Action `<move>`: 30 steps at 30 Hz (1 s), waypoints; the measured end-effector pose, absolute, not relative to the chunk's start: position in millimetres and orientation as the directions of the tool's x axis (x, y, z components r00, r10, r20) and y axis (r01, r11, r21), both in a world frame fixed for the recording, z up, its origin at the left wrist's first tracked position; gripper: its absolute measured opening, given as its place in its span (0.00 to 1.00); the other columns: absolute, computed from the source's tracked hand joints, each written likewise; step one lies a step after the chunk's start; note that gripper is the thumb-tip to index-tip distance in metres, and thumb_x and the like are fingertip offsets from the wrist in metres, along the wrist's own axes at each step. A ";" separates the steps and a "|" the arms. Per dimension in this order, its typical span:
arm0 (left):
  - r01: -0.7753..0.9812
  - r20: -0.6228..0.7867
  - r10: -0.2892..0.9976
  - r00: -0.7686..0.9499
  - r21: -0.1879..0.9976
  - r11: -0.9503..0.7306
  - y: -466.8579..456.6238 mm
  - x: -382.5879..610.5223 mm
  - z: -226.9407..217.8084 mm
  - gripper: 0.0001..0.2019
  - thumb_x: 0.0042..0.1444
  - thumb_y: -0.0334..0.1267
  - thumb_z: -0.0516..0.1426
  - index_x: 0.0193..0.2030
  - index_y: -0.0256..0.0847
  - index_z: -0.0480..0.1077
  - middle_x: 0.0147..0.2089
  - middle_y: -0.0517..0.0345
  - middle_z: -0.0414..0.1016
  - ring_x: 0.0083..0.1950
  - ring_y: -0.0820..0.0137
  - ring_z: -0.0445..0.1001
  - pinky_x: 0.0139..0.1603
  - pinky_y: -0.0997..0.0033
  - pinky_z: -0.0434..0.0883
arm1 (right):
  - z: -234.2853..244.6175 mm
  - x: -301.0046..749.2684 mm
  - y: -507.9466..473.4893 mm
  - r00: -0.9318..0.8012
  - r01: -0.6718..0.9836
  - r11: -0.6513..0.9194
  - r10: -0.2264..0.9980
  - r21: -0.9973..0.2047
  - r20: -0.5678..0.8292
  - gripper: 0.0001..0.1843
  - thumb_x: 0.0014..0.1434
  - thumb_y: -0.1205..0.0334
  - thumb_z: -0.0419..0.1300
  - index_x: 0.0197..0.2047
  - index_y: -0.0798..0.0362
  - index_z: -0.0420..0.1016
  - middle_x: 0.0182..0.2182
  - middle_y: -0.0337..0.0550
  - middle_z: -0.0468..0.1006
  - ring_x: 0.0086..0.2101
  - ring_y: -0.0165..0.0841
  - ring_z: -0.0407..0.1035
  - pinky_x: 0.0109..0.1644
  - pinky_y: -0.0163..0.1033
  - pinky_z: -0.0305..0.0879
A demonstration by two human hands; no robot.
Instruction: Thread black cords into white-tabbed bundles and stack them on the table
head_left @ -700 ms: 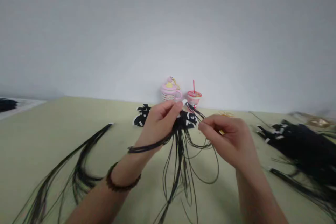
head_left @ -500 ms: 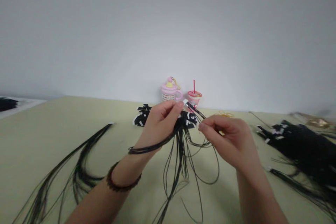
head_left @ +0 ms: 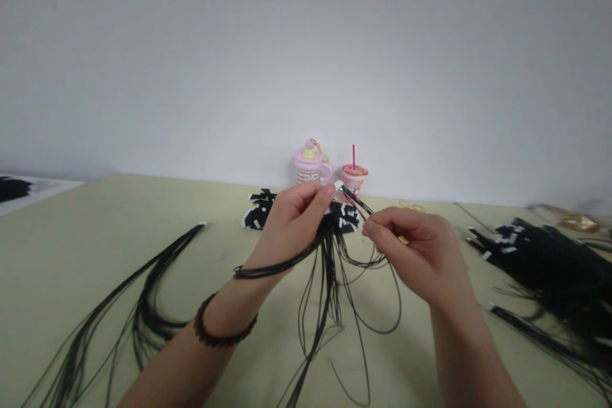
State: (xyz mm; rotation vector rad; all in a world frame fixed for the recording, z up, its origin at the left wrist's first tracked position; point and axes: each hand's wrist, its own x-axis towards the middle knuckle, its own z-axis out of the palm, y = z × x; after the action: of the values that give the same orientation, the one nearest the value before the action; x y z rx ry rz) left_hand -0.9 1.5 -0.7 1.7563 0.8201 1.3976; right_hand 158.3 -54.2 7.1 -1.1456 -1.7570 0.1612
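My left hand (head_left: 292,224) is closed, thumb and fingers pinching a small white connector (head_left: 338,185) with thin black wires coming from it. A bunch of black wires (head_left: 327,287) hangs below this hand, and some of it bends back over my wrist. To the right, my right hand (head_left: 421,248) is closed in a pinch on the black wires (head_left: 359,202) just off the connector. Its fingertips hide the exact grip point. Behind my left hand lies a stack of black wire bundles (head_left: 258,211) with white ends.
Loose black wires (head_left: 155,280) lie on the pale table (head_left: 229,255) at left. A larger pile of black wires (head_left: 549,268) covers the right side. Against the wall stand a pink toy mug (head_left: 307,164) and a small red-lidded cup (head_left: 354,180). Yellow bands (head_left: 413,206) lie behind my right hand.
Almost nothing differs. Both hands keep their pinch at nearly the same place, and the wires by my right fingertips have shifted very slightly.
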 end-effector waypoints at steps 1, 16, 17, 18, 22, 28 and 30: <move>0.039 0.505 0.838 0.207 0.852 -0.523 1.5 -0.9 -0.7 0.16 0.59 0.43 0.52 0.24 0.37 0.63 0.23 0.64 0.57 0.25 0.78 0.56 0.25 0.78 0.57 | 7.1 158.5 -53.5 -0.064 0.615 0.541 0.760 -0.574 0.647 0.11 0.55 0.67 0.57 0.21 0.57 0.69 0.15 0.31 0.60 0.18 0.19 0.54 0.21 0.24 0.51; 0.034 0.508 0.839 0.193 0.852 -0.523 0.9 -2.0 0.0 0.16 0.59 0.44 0.52 0.24 0.38 0.64 0.21 0.65 0.57 0.22 0.79 0.54 0.21 0.78 0.53 | 2.1 165.2 -43.1 -0.083 0.429 0.435 0.892 -0.792 0.444 0.12 0.59 0.65 0.52 0.25 0.55 0.69 0.15 0.31 0.61 0.17 0.19 0.53 0.18 0.25 0.48; 0.035 0.511 0.837 0.195 0.849 -0.527 1.0 -2.1 0.1 0.16 0.59 0.44 0.52 0.24 0.38 0.64 0.21 0.65 0.57 0.22 0.79 0.54 0.21 0.78 0.54 | 2.3 164.7 -43.0 -0.086 0.434 0.428 0.895 -0.792 0.437 0.12 0.59 0.64 0.52 0.25 0.55 0.69 0.15 0.31 0.61 0.17 0.19 0.53 0.18 0.25 0.48; 0.038 0.516 0.834 0.196 0.846 -0.532 1.0 -2.2 0.2 0.16 0.59 0.44 0.52 0.24 0.38 0.64 0.21 0.65 0.57 0.23 0.79 0.54 0.21 0.78 0.54 | 2.5 164.1 -43.1 -0.088 0.443 0.425 0.897 -0.790 0.433 0.13 0.60 0.64 0.51 0.25 0.55 0.68 0.15 0.31 0.61 0.17 0.19 0.53 0.18 0.25 0.48; 0.069 0.531 0.823 0.199 0.831 -0.553 1.3 -3.2 -0.1 0.16 0.59 0.44 0.52 0.24 0.38 0.64 0.22 0.65 0.58 0.24 0.79 0.56 0.23 0.78 0.55 | 3.6 162.8 -45.3 -0.098 0.485 0.435 0.889 -0.759 0.447 0.13 0.60 0.65 0.50 0.25 0.55 0.67 0.16 0.31 0.61 0.18 0.20 0.54 0.20 0.26 0.50; 0.101 0.538 0.812 0.226 0.816 -0.569 0.5 -4.6 0.5 0.17 0.60 0.45 0.51 0.23 0.38 0.62 0.22 0.65 0.58 0.25 0.77 0.56 0.25 0.77 0.56 | 3.9 158.7 -49.2 -0.067 0.586 0.501 0.814 -0.637 0.578 0.11 0.58 0.62 0.55 0.25 0.56 0.68 0.16 0.32 0.61 0.18 0.21 0.53 0.20 0.28 0.49; 0.125 0.531 0.803 0.269 0.808 -0.576 -0.8 -4.0 1.4 0.17 0.60 0.45 0.50 0.24 0.38 0.63 0.22 0.64 0.57 0.26 0.76 0.56 0.25 0.76 0.56 | 4.2 156.1 -49.8 -0.053 0.644 0.510 0.773 -0.570 0.632 0.10 0.57 0.63 0.57 0.25 0.56 0.69 0.17 0.33 0.63 0.19 0.21 0.55 0.22 0.29 0.50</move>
State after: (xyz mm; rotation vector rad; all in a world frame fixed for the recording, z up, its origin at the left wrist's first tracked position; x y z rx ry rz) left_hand -4.0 -0.8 1.4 1.8952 0.8376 1.3401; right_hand 156.1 -49.8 4.2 -1.1947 -1.7603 0.1627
